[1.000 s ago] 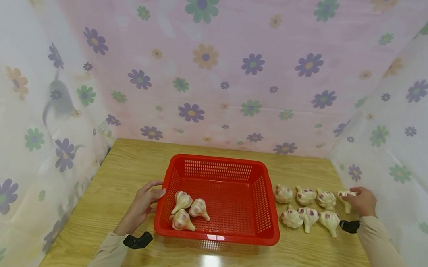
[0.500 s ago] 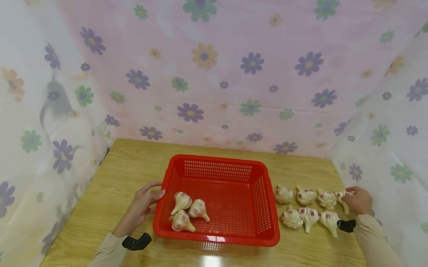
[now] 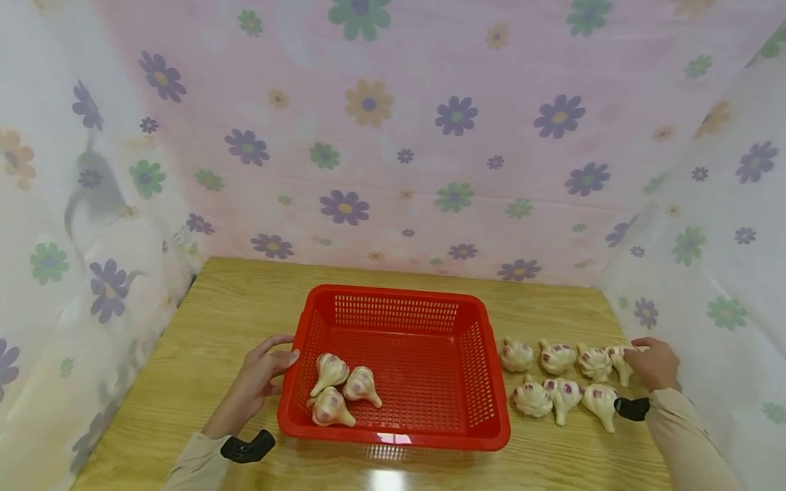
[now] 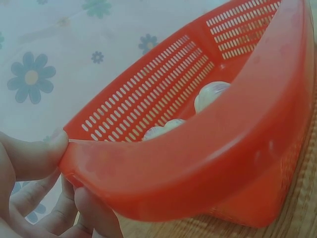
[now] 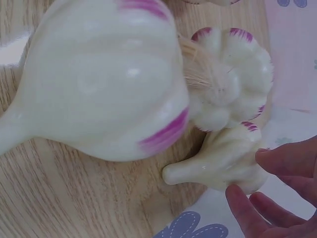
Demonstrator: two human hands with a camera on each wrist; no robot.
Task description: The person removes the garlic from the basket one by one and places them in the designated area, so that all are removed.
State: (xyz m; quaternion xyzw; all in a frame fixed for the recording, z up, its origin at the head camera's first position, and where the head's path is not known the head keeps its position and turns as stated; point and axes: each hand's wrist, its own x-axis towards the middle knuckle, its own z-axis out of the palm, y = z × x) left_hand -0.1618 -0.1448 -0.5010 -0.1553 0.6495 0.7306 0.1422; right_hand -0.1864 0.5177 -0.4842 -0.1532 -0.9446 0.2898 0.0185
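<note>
My left hand (image 3: 250,379) grips the left rim of a red plastic basket (image 3: 400,294); in the left wrist view, the thumb lies on the rim (image 4: 198,163) and the fingers curl below it. Three garlic bulbs (image 3: 333,407) lie in the basket's front left corner. At the right end of the back row, my right hand (image 3: 655,364) is at a garlic bulb (image 3: 619,357) resting on the table. The right wrist view shows its spread fingers (image 5: 287,161) at the broad end of that bulb (image 5: 223,161), which lies against a neighbouring garlic bulb (image 5: 237,79).
Right of the basket, several more garlic bulbs (image 3: 557,356) form two rows on the wooden table (image 3: 250,290). A larger-looking bulb (image 5: 109,84) fills the near part of the right wrist view. Flowered cloth (image 3: 404,164) encloses the table's back and sides.
My right hand has moved the end garlic bulb left, up beside its neighbour, and more of the bulb shows now. The left hand and basket stay put; the head view has shifted slightly.
</note>
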